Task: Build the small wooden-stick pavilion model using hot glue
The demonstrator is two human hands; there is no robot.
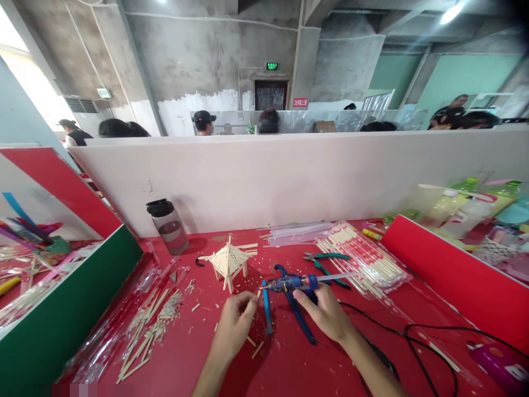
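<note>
My right hand [328,314] is wrapped round a blue glue gun [291,283], its nozzle pointing left and a clear glue stick [339,276] coming out of its back. Close to the nozzle, my left hand [237,320] pinches a short wooden stick [259,294], mostly hidden by the fingers. A slim blue tool [266,311] lies between the hands, under the nozzle tip. Below the gun shows a dark blue handle [303,322], partly covered. Beyond my left hand stands a small pavilion-like model [228,262] made of wooden sticks.
Green-handled pliers [330,256] and bagged wooden sticks [372,256] lie at the right. A black cable [384,325] loops near my right arm. Offcuts and sticks [155,325] litter the left. A bottle [168,226] stands by the white partition [248,182]; green [82,309] and red [458,275] panels flank the table.
</note>
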